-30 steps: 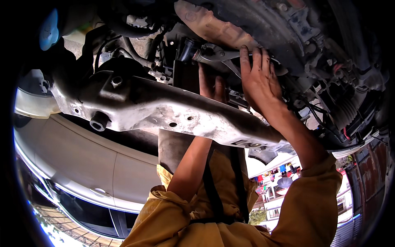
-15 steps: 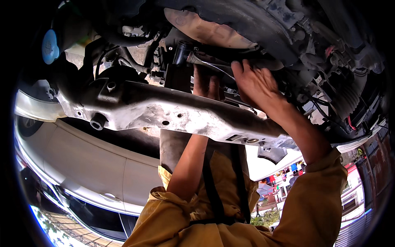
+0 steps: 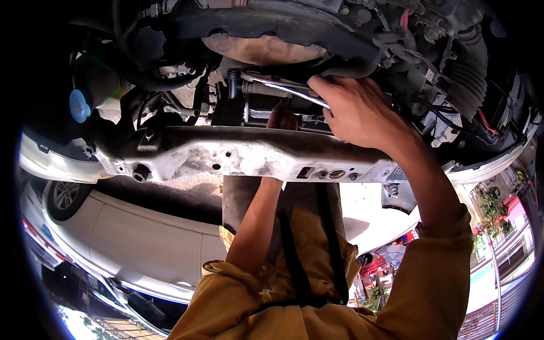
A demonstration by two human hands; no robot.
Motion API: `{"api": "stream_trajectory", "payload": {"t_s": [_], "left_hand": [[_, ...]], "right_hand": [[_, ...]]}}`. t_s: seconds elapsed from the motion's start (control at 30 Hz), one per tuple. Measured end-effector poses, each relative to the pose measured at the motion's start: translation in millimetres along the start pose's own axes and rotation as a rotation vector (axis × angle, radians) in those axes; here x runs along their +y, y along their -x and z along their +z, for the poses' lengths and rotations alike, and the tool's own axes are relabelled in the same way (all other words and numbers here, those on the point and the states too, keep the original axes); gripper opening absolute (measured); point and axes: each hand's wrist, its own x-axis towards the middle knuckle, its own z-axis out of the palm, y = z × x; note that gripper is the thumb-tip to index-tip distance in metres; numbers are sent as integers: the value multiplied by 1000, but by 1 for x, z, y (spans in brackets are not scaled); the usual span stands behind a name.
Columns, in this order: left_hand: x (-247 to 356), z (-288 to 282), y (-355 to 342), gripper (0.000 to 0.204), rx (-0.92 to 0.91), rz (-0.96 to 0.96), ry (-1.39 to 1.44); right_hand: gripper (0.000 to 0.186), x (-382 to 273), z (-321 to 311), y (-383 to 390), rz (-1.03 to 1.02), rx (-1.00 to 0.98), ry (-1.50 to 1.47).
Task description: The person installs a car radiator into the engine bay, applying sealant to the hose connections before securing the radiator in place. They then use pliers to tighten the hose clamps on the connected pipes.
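Note:
My right hand (image 3: 360,107) is closed on a long silver hand tool (image 3: 294,90) with two slender bars, perhaps pliers. The tool's far end lies beside an upright black hose or pipe stub (image 3: 234,85). Below it, my left hand (image 3: 283,118) reaches up from beneath a grey metal crossbeam (image 3: 249,150). Its visible fingers are apart, one raised next to a silver metal bar (image 3: 258,114); the palm is hidden behind the beam. I see nothing held in it.
A blue reservoir cap (image 3: 80,106) sits at the left of the open car front. Ribbed black ducting (image 3: 466,85) and wiring lie at the right. A tan rounded panel (image 3: 263,50) is beyond my hands. A white car (image 3: 141,229) stands at the left.
The view has shifted, showing more of the engine bay's far side. My right hand keeps hold of the tool. My left hand's fingers sit lower behind the crossbeam.

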Motion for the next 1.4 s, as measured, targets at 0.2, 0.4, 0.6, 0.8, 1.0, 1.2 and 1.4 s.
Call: {"api": "stream_trajectory", "payload": {"t_s": [0.2,0.4,0.6,0.8,1.0,1.2,1.4], "left_hand": [[23,19,27,58,-65,-122,-385],[47,9,45,55,-294,-153,-831],[73,61,64,14,-413,-225,-1478],[114,144,78,4,-460,293,-1478],[136,173,3,11,-130,791,-1773],[128,163,-22,22,39,596,-1869],[128,167,-19,24,144,661,-1797]], "right_hand": [[45,-18,-15,81,150,245,-117],[24,-45,58,163,417,639,-992],[20,-90,137,189,625,705,-1453],[10,-94,165,210,540,849,-1335],[14,-67,137,258,444,1056,-1168],[13,-54,71,270,388,1257,-1065],[42,-28,-62,224,246,1096,-223]]}}
